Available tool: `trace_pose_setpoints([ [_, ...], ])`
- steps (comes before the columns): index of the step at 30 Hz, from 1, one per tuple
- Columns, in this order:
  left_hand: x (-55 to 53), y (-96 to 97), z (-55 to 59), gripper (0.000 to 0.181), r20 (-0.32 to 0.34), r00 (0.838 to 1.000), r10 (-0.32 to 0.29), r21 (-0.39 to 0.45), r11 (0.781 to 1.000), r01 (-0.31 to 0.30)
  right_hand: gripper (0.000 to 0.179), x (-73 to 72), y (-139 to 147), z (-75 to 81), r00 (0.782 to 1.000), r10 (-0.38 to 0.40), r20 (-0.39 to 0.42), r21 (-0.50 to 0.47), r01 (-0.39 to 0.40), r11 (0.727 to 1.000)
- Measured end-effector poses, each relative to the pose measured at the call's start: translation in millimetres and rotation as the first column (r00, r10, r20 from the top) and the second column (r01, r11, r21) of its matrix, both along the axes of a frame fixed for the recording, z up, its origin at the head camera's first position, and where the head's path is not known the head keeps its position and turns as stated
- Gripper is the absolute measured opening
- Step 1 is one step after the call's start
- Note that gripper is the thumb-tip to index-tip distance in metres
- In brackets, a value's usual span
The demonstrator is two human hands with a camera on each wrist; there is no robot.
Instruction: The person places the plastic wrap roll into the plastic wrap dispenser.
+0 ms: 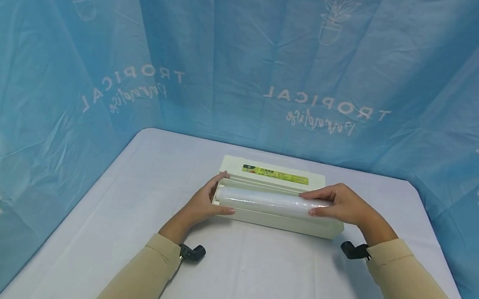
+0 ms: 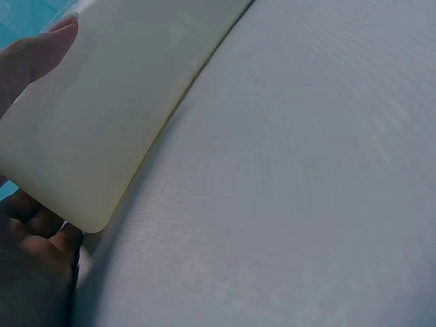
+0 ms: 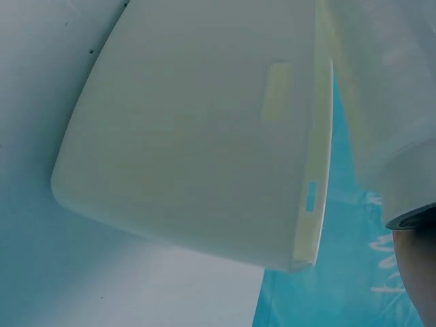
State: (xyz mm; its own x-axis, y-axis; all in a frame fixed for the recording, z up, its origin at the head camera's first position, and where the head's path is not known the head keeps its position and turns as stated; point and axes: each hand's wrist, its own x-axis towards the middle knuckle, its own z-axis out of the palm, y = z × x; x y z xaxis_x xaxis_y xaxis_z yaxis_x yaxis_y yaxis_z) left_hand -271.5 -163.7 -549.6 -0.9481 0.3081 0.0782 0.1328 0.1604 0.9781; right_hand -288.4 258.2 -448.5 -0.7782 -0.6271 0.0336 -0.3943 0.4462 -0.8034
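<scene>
A cream-white cling film dispenser box (image 1: 275,220) sits on the table with its lid (image 1: 229,163) swung back behind it. A green and yellow label (image 1: 275,174) marks the lid. My left hand (image 1: 198,207) grips the box's left end, thumb on the front wall, which the left wrist view shows up close. With thumb and fingers my right hand (image 1: 347,205) holds a roll of cling film (image 1: 266,200) near its right end. The roll's left end lies within the box; its right end (image 3: 409,197) is raised above the box rim in the right wrist view.
A white cloth covers the table (image 1: 250,280). Blue printed curtains (image 1: 240,70) hang behind it and along both sides. A small black wrist camera (image 1: 193,253) is strapped at the left sleeve, and another black camera (image 1: 353,250) at the right.
</scene>
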Motion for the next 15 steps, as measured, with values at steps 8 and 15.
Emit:
trace_pose_setpoints([
  [8, 1.1, 1.5, 3.1, 0.118, 0.016, 1.000, 0.014, 0.004, 1.000, -0.014, 0.039, -3.9, 0.0, -5.0, 1.000, -0.003, 0.010, -0.011, 0.003, 1.000],
  [15, 1.0, 1.1, 3.1, 0.118, 0.019, 1.000, 0.007, 0.006, 1.000, -0.007, 0.041, -5.2, -0.8, -6.9, 0.998, -0.009, 0.061, -0.010, 0.009, 1.000],
])
